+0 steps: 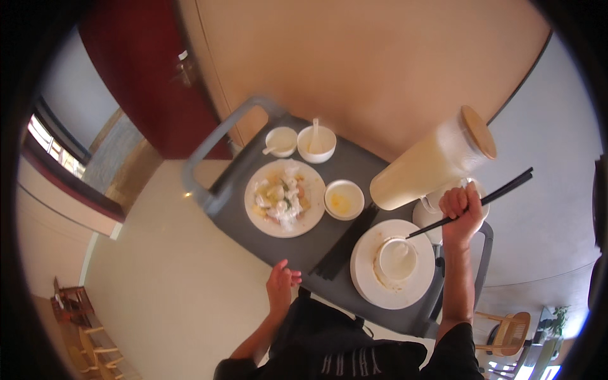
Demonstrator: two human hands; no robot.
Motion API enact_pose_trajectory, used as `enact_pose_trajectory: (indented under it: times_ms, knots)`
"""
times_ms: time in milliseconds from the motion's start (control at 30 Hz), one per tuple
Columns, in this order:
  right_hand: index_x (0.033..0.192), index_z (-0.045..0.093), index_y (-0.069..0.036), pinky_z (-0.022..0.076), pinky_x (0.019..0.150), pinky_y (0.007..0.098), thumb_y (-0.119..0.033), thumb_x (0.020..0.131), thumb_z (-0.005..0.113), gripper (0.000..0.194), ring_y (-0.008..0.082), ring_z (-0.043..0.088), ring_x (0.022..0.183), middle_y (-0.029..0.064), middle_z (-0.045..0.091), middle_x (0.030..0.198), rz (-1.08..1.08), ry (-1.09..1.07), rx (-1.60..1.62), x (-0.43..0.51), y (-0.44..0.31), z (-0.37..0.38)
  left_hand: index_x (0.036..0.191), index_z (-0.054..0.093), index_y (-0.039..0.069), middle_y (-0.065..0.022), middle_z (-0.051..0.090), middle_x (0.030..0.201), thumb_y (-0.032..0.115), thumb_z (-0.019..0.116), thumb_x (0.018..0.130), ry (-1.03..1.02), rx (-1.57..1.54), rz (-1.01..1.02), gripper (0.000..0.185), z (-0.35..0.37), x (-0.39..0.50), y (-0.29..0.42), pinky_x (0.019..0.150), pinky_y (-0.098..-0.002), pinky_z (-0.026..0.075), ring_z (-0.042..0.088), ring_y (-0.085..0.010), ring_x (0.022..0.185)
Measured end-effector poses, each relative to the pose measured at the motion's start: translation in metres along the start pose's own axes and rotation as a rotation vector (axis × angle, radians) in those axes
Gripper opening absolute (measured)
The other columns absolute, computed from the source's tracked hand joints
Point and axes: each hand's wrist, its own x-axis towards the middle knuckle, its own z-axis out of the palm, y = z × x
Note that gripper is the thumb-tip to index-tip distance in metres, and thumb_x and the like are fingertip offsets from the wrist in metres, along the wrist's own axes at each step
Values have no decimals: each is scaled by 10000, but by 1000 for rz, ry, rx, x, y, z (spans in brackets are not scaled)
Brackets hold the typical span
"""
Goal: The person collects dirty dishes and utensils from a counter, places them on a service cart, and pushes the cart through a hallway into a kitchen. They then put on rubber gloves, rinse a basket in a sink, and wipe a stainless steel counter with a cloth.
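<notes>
My right hand grips a pair of black chopsticks above the cart's right end. Their lower tips reach the stacked white plates, where a small white bowl sits with something pale inside. Partly hidden behind that hand is white crockery; whether the hand touches it I cannot tell. My left hand is empty, fingers apart, by the near edge of the grey cart top. Between the hands lies a bundle of black chopsticks.
A plate of food scraps and crumpled tissue, bowls with spoons, and a bowl with yellow residue share the cart. A tall wooden-lidded pitcher stands near the wall. A grey handle rises left, before a red door.
</notes>
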Motion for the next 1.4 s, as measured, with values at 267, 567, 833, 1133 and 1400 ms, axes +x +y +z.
enact_pose_trajectory:
  times_ms: [267, 567, 833, 1133, 1400]
  knots:
    - [570, 317, -124, 205, 442, 251, -213, 870, 457, 343, 101, 249, 447, -7, 286, 491, 4, 154, -131, 89, 87, -3, 1210, 458, -48, -150, 645, 862, 116, 466, 906, -57, -47, -89, 346, -27, 20, 17, 647, -273, 501, 619, -175, 697]
    - [550, 343, -105, 228, 425, 262, -195, 854, 485, 347, 112, 296, 427, 4, 321, 488, 49, 239, -206, 123, 161, -24, 1157, 505, -38, -147, 647, 837, 120, 477, 891, 7, 12, -107, 311, -45, 38, 25, 628, -271, 500, 629, -192, 687]
    - [534, 346, -106, 223, 427, 260, -218, 859, 499, 376, 114, 302, 433, 1, 322, 483, 33, 197, -221, 120, 177, -36, 1125, 532, -35, -146, 646, 843, 127, 482, 890, 5, 29, -118, 290, -46, 49, 29, 624, -272, 500, 632, -194, 689]
    - [580, 439, -78, 321, 561, 281, -265, 897, 452, 368, 139, 413, 571, 25, 432, 574, 86, 29, -379, 102, 165, -40, 1144, 527, -43, -154, 641, 862, 134, 476, 892, -81, -15, -163, 312, -32, 61, 32, 644, -277, 502, 629, -195, 699]
    - [934, 606, -34, 420, 831, 318, -393, 964, 327, 455, 174, 573, 897, 96, 641, 913, 116, 298, -520, 65, 115, -54, 1122, 545, -40, -144, 640, 859, 113, 464, 895, -72, 17, -154, 285, -30, 57, 48, 657, -278, 494, 623, -190, 711]
